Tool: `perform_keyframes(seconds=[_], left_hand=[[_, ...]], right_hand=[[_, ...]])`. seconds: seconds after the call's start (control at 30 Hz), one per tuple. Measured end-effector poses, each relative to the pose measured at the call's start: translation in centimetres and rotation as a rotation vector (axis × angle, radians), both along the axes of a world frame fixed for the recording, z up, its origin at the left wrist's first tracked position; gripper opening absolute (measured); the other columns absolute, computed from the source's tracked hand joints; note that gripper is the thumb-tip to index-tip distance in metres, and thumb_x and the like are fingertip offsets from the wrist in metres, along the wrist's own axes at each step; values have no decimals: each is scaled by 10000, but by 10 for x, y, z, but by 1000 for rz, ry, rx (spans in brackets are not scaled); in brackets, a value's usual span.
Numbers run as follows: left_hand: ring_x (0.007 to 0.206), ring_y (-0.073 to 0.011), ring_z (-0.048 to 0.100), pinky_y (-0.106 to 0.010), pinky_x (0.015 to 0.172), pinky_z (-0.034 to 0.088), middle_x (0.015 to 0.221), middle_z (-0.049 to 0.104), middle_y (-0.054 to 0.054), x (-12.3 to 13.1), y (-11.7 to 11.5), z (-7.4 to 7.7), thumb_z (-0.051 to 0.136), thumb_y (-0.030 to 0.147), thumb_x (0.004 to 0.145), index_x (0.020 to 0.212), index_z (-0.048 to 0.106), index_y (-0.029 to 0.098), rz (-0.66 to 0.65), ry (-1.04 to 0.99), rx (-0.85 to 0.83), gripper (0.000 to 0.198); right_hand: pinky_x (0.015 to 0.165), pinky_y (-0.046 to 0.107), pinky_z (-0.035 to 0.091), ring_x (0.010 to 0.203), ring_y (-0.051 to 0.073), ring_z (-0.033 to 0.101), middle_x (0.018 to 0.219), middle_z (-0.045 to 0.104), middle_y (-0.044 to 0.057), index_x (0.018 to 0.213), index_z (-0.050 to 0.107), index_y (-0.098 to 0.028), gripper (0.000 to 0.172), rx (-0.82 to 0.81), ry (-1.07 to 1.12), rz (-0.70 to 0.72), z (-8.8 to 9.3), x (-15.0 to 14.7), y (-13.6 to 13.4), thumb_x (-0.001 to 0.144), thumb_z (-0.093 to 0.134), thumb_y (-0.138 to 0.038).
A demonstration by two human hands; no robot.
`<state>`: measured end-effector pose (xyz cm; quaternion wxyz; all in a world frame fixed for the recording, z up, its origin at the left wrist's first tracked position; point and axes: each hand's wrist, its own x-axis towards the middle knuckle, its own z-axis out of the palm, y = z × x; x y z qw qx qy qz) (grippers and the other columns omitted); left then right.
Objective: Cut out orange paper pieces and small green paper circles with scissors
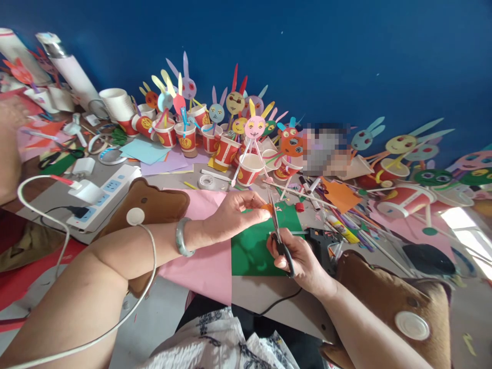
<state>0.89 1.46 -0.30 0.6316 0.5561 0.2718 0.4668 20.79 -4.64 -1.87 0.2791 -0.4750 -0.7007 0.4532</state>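
Observation:
My left hand [238,212] pinches a small orange paper piece [266,207] between thumb and fingertips. In my right hand [295,256] is a pair of scissors [282,246] with black handles, fingers through the loops. The blades point up and away from me and lie against the edge of the orange piece; whether they are fully closed is hard to see. Beneath both hands lie a green paper sheet [249,256] and a pink paper sheet [207,277]. Just beyond stands a paper cup [249,177] bearing a pink rabbit face [255,126].
Several decorated cups line the blue wall. A white power strip [111,192] and a brown cushion [154,202] sit at left, another cushion [384,287] at right. A white cable [154,256] crosses my left forearm. Markers, a glue gun [321,246] and orange paper [342,195] clutter the right.

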Motion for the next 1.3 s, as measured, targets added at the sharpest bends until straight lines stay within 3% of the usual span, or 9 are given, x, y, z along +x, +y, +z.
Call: perform_keyframes(seconds=[0.63,1.0,1.3], left_hand=[[741,-125,578,-281,743,456,724,652,-15,-3,0,6,679,252,762,700,635,144,35,57,15,132],[760,-127,605,-294,773,469,758,675,-15,1,2,-4,715,227,736,744,655,147,23,33,-7,99],[779,-132,615,-286,764,494,782,688,-29,-1,2,-3,695,196,731,748,668,150,29,74,65,56]], right_hand=[[486,257,302,573,130,396,634,490,10,700,562,-172,709,-15,27,-9,-4,2,-1,678,549,-881],[487,256,308,566,122,390,618,487,2,677,532,-177,685,-16,33,8,-3,1,1,695,563,-861],[512,261,320,580,126,398,613,493,-2,655,513,-182,679,-30,28,22,-1,0,2,684,582,-856]])
